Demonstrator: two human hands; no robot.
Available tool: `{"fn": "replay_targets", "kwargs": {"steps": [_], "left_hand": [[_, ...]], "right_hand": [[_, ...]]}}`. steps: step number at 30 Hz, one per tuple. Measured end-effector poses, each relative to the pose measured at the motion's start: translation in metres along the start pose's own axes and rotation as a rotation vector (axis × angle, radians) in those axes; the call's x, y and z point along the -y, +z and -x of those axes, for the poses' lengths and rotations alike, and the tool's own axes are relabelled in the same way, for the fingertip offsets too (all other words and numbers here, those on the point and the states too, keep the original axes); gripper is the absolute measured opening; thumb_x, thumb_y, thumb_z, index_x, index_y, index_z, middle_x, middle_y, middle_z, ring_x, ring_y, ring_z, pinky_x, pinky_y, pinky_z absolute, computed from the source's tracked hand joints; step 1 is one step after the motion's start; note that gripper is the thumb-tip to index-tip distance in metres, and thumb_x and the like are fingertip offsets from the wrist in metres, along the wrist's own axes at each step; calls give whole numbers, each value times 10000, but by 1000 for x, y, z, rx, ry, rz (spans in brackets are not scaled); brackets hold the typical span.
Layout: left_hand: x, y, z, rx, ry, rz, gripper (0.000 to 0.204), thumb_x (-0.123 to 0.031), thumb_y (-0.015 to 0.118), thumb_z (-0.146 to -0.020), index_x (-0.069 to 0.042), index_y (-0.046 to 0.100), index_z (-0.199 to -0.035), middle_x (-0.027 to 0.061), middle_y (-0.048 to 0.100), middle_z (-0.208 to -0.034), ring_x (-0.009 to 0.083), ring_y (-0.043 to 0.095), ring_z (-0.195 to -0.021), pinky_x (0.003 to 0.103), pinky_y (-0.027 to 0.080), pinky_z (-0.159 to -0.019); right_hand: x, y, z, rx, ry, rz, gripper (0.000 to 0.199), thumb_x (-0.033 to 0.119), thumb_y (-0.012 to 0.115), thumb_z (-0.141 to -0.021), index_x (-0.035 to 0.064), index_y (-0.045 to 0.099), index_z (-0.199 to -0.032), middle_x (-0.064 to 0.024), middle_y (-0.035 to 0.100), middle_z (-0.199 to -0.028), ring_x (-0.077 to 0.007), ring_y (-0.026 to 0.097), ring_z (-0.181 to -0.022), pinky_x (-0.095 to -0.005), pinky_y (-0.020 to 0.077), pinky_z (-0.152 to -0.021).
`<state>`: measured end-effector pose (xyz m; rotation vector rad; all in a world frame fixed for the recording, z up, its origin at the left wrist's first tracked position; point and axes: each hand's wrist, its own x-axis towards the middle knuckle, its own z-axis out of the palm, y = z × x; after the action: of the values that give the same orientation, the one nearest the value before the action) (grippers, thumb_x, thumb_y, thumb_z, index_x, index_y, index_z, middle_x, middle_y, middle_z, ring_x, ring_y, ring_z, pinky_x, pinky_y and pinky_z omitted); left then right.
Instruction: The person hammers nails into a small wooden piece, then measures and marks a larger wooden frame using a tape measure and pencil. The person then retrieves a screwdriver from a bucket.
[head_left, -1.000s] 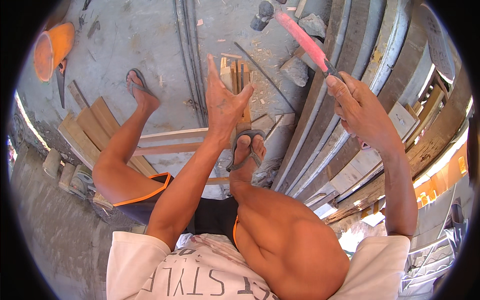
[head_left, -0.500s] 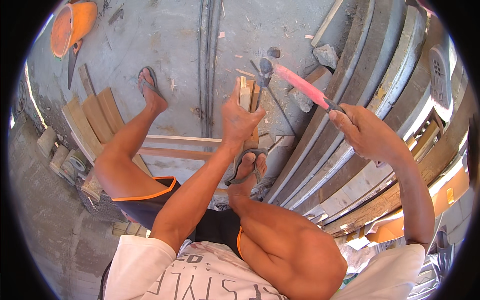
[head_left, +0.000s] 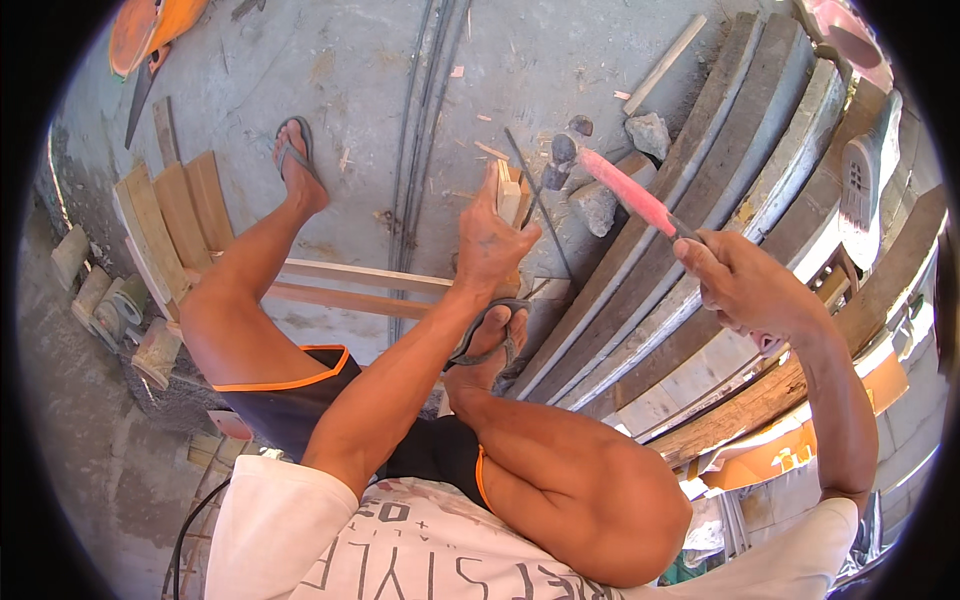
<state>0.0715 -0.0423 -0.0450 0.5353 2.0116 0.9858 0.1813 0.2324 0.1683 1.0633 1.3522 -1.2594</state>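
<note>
In my right hand (head_left: pixel 745 280) is a hammer (head_left: pixel 632 192) with a pink shaft, a dark grip and a dark metal head. Its head hangs to the right of the wood's end, apart from it. My left hand (head_left: pixel 488 242) is closed around the upper end of some narrow wood pieces (head_left: pixel 509 188), the thumb toward the right. A thin dark piece shows beside the wood near that thumb; its kind is unclear. My sandalled right foot (head_left: pixel 492 340) is close below this hand, by the wood.
Two wooden strips (head_left: pixel 350 300) cross between my legs. Boards (head_left: pixel 205 205) lean at left, near a saw (head_left: pixel 145 100) and an orange helmet-like object (head_left: pixel 150 35). Long beams (head_left: pixel 690 170) line the right side. Stones (head_left: pixel 648 135) and dark rods (head_left: pixel 412 150) lie on the concrete.
The hammer head has moved right, away from the wood's end. My right hand has shifted slightly right and down. The whole view has also shifted; my left hand keeps its grip.
</note>
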Motion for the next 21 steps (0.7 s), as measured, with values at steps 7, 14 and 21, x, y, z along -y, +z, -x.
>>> {"fn": "replay_targets", "kwargs": {"steps": [7,14,21], "left_hand": [[0,2,-1,-49,83,-24,911,-103,813,-701,165,435,-1486,268,735,-1125,285,740,-1004,365,569,-895],[5,-7,1,-26,19,-32,917,-102,803,-691,175,431,-1482,267,738,-1069,262,738,-939,360,574,-849],[-2,2,-1,1,15,-8,901,-89,791,-703,162,432,-1490,215,754,-974,202,722,-824,332,578,-763]], "right_hand": [[17,-7,0,-253,-90,-86,502,509,457,-1117,56,501,-905,35,399,-630,-64,447,-508,-289,391,-413],[44,-33,23,-451,-159,-234,460,551,522,-1082,106,578,-977,69,378,-646,-30,369,-487,-211,290,-427],[26,-13,-6,-751,-318,-325,450,488,503,-1100,58,563,-982,53,376,-647,-38,375,-508,-233,304,-447]]}}
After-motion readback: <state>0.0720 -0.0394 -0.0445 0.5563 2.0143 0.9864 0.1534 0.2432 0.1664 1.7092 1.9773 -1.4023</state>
